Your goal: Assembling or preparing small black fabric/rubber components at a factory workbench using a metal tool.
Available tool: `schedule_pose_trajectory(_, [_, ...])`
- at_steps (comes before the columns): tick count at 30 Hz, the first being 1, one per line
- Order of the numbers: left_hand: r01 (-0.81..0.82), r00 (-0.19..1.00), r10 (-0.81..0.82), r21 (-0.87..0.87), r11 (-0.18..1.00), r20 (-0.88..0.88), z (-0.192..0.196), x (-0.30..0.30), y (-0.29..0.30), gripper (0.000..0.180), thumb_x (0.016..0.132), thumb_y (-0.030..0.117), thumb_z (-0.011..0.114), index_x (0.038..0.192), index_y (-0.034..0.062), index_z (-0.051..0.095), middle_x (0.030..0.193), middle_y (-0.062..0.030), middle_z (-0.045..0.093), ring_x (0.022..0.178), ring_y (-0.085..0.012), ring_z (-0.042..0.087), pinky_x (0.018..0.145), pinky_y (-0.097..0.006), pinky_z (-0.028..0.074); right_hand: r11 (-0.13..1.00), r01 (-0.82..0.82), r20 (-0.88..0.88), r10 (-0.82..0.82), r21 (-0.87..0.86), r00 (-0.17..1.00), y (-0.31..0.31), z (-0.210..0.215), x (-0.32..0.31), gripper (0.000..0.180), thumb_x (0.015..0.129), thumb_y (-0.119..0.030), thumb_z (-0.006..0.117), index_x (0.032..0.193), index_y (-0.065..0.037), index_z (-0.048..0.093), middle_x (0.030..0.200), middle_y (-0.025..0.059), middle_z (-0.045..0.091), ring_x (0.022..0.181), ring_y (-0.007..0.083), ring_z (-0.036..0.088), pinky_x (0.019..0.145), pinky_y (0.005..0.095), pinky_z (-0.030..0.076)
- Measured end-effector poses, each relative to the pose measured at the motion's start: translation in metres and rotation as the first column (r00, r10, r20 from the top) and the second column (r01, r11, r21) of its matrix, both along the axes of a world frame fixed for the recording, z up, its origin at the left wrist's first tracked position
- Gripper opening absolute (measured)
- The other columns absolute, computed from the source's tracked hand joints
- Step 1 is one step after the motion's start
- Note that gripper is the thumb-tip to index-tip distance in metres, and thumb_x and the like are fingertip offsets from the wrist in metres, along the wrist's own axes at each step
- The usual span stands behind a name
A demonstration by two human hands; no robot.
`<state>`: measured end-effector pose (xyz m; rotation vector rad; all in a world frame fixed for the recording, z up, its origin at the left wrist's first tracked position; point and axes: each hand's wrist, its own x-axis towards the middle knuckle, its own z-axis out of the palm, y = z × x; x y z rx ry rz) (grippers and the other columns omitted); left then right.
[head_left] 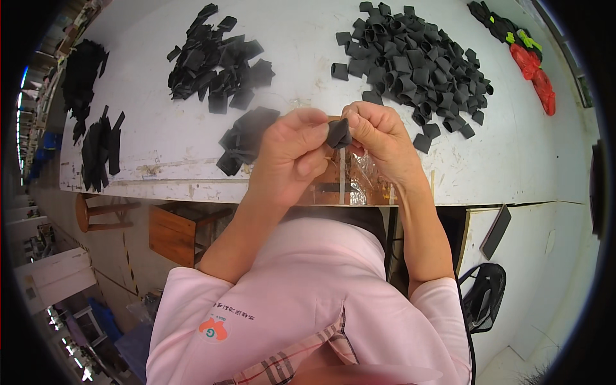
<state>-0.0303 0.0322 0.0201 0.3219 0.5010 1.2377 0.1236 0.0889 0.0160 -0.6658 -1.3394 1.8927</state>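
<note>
Between my two hands, above the table's near edge, is a small dark grey fabric piece (339, 133), folded or curled. My left hand (292, 151) pinches its left side with thumb and fingers. On its other side my right hand (380, 138) grips the edge between thumb and forefinger. Just left of my left hand lies a small stack of flat dark pieces (240, 141). Beneath my hands a brown board (327, 174) with clear tape sits at the table edge.
A large heap of curled dark pieces (417, 61) covers the far right of the white table (301, 58). Another pile of flat pieces (215, 61) is at far left, with black strips (99, 151) beyond. A red bag (534, 70) lies far right; a wooden stool (172, 234) stands below.
</note>
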Motion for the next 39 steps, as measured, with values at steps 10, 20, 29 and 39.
schedule_pose_trajectory(10, [0.123,0.434,0.658,0.764,0.633,-0.616,0.017,0.008,0.016,0.018,0.079,-0.001,0.055,0.097,-0.0018,0.056,0.082,-0.0056,0.058,0.072,-0.0107,0.053,0.063,-0.021,0.043,0.463,0.237,0.117,-0.615,0.854,0.78,-0.026,0.017,0.003,0.034,0.062,-0.016,0.072,0.088,-0.002,0.055,0.078,0.0096,0.052,0.065,0.0224,0.052,0.053,0.0314,0.043])
schedule_pose_trajectory(20, [-0.393,0.718,0.581,0.465,0.793,-0.384,0.012,0.012,-0.001,0.011,0.086,0.006,0.05,0.09,-0.0037,0.053,0.087,-0.01,0.056,0.081,-0.0133,0.05,0.076,-0.025,0.04,0.242,0.212,0.02,-0.703,0.947,0.711,-0.023,0.021,-0.01,0.016,0.064,-0.005,0.067,0.078,-0.003,0.057,0.068,0.0063,0.052,0.06,0.0207,0.05,0.049,0.0299,0.04])
schedule_pose_trajectory(29, [-0.354,0.684,0.615,0.558,0.75,-0.392,-0.002,0.011,-0.007,0.01,0.086,0.005,0.049,0.09,-0.0031,0.052,0.09,-0.0103,0.055,0.083,-0.0138,0.051,0.077,-0.025,0.04,0.457,0.178,0.134,-0.571,0.871,0.81,-0.019,0.021,-0.001,0.012,0.066,-0.002,0.064,0.076,-0.003,0.058,0.067,0.006,0.054,0.059,0.0208,0.049,0.051,0.0301,0.04])
schedule_pose_trajectory(39, [-0.296,0.592,0.637,0.602,0.741,-0.493,0.008,0.016,0.004,0.012,0.081,0.003,0.055,0.093,-0.001,0.056,0.082,-0.0038,0.056,0.074,-0.0083,0.051,0.069,-0.02,0.04,0.417,0.157,0.119,-0.563,0.895,0.818,-0.015,0.012,-0.003,0.016,0.063,0.002,0.063,0.078,-0.002,0.059,0.069,0.0061,0.055,0.062,0.0218,0.05,0.052,0.0305,0.04])
